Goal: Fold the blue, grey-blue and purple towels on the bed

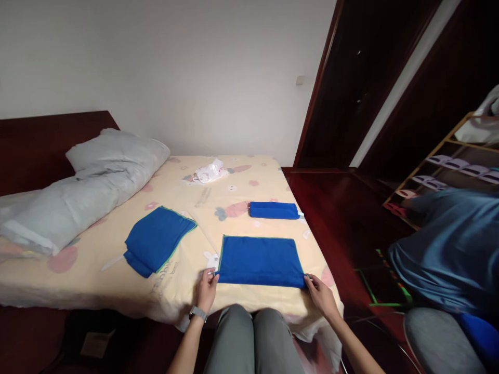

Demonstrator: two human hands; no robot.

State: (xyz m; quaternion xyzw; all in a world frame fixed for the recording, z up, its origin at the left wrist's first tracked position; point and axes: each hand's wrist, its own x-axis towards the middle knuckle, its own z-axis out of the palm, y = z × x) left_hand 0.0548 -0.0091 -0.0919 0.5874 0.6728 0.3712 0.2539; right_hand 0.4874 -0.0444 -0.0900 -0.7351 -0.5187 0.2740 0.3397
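A blue cloth (pixel 260 261) with green edging lies as a flat rectangle near the bed's front edge. My left hand (pixel 206 288), with a watch on the wrist, pinches its near left corner. At the near right corner, my right hand (pixel 319 293) has its fingers closed on the same cloth. Just beyond lies a blue folded cloth (pixel 274 210), a narrow strip with a white tag at its right end. Off to the left rests another blue cloth (pixel 158 241), loosely folded, with a white tag sticking out.
The bed (pixel 230 195) has a patterned yellow sheet. A crumpled white plastic bag (pixel 210 171) lies toward the wall, and grey bedding (pixel 97 182) is heaped at left. On the right stand a shoe rack (pixel 448 140) and something draped in blue fabric (pixel 448 244).
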